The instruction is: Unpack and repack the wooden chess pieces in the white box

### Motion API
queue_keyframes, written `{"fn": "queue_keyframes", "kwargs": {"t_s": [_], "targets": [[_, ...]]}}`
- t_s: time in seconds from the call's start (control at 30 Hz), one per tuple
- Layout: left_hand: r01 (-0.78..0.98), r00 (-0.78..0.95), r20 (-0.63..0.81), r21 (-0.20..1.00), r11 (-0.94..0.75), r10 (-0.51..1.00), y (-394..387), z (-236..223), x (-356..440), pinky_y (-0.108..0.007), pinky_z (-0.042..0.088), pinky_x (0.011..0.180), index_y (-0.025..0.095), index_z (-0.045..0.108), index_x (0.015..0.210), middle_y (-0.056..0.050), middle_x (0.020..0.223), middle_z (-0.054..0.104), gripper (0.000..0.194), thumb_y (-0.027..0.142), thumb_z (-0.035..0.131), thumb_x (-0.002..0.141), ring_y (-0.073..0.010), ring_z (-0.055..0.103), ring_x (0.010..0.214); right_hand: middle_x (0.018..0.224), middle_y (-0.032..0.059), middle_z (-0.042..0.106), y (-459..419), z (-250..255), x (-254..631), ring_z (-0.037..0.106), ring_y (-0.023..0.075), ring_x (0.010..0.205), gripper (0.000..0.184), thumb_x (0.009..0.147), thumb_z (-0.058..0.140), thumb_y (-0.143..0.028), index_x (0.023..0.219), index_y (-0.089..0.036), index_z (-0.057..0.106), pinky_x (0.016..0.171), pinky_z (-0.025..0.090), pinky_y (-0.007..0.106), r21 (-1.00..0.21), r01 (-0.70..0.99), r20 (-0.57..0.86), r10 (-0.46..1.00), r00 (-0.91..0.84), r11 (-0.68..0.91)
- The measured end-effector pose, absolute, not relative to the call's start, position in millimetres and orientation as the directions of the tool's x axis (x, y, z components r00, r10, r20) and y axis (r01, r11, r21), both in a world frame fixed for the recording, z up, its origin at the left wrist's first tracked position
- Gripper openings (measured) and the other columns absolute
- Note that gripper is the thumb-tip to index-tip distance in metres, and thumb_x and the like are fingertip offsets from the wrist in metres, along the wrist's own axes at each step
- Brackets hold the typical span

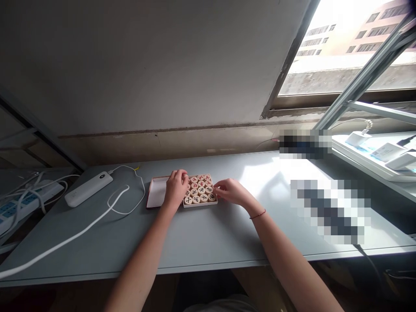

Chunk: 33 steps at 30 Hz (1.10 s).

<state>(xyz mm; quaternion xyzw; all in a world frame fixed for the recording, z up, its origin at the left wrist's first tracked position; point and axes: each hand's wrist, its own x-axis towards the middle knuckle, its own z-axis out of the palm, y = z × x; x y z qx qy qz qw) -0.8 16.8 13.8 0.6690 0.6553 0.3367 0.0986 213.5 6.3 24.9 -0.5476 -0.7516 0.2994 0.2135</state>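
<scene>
A shallow white-edged box (201, 205) on the grey desk holds round wooden xiangqi pieces (201, 190) in rows. Red characters mark the rear pieces and black ones the front. My left hand (176, 186) is curled over the box's left edge, its fingers closed there and partly hiding the pieces. At the opposite edge, my right hand (231, 190) has its thumb and fingers pinched against the box's side. Left of the box lies its open lid (157, 193), white inside with a reddish rim, partly behind my left hand.
A white power bank (88, 189) with a white cable (69, 237) lies on the left of the desk (208, 242). Power strips stand at the far left (29, 203) and right (373, 158). A blurred dark object (328, 212) lies at the right, by the sunlit area.
</scene>
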Motion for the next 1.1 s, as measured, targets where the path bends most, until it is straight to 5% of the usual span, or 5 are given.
{"fn": "queue_keyframes", "kwargs": {"t_s": [0.17, 0.37, 0.53, 0.67, 1.1], "targets": [[0.403, -0.015, 0.119, 0.910, -0.103, 0.993, 22.7, 38.2, 5.6, -0.027, 0.052, 0.068, 0.021, 0.058, 0.099, -0.005, 0.097, 0.066, 0.029, 0.041, 0.064, 0.079, -0.0170, 0.065, 0.083, 0.122, 0.0085, 0.062, 9.6, 38.0, 197.7, 0.063, 0.0163, 0.076, 0.045, 0.083, 0.056, -0.035, 0.127, -0.025, 0.056, 0.065, 0.049, 0.028, -0.674, 0.563, 0.404, 0.877, -0.261, 0.478], [0.260, 0.030, 0.073, 0.962, -0.079, 0.997, 36.0, 45.5, 11.1, -0.027, 0.053, 0.068, 0.020, 0.056, 0.104, -0.006, 0.097, 0.067, 0.034, 0.045, 0.062, 0.081, -0.0179, 0.066, 0.083, 0.106, 0.0073, 0.067, 33.1, 33.6, 171.0, 0.064, 0.0170, 0.084, 0.025, 0.091, 0.048, -0.031, 0.107, -0.023, 0.066, 0.074, 0.052, 0.029, -0.608, 0.515, 0.546, 0.789, -0.281, 0.604], [0.806, 0.059, 0.261, 0.557, -0.200, 0.963, 36.2, 30.9, -13.2, -0.033, 0.048, 0.084, 0.021, 0.068, 0.086, -0.007, 0.091, 0.066, 0.026, 0.032, 0.045, 0.091, -0.0206, 0.062, 0.089, 0.104, 0.0095, 0.067, 62.6, 5.0, 191.9, 0.061, 0.0210, 0.092, 0.023, 0.088, 0.047, -0.024, 0.101, -0.021, 0.066, 0.082, 0.048, 0.033, -0.564, 0.665, 0.592, 0.801, -0.089, 0.491], [0.970, 0.040, 0.203, 0.229, -0.087, 0.978, 25.9, 21.5, -14.5, -0.035, 0.047, 0.082, 0.020, 0.073, 0.084, -0.010, 0.090, 0.065, 0.027, 0.025, 0.047, 0.088, -0.0238, 0.060, 0.088, 0.099, 0.0109, 0.068, 79.8, -22.8, 211.5, 0.057, 0.0254, 0.094, 0.020, 0.086, 0.047, -0.019, 0.092, -0.019, 0.066, 0.084, 0.043, 0.036, -0.485, 0.829, 0.447, 0.893, -0.039, 0.279], [0.993, -0.083, 0.162, 0.097, 0.068, 0.983, 14.4, 18.5, 14.2, -0.043, 0.046, 0.077, 0.015, 0.072, 0.089, -0.016, 0.098, 0.063, 0.035, 0.027, 0.039, 0.091, -0.0313, 0.056, 0.097, 0.103, 0.0071, 0.067, 78.8, -41.6, 214.9, 0.052, 0.0248, 0.098, 0.020, 0.083, 0.051, -0.023, 0.096, -0.021, 0.066, 0.085, 0.038, 0.035, -0.576, 0.794, 0.341, 0.940, 0.017, 0.194]]}}
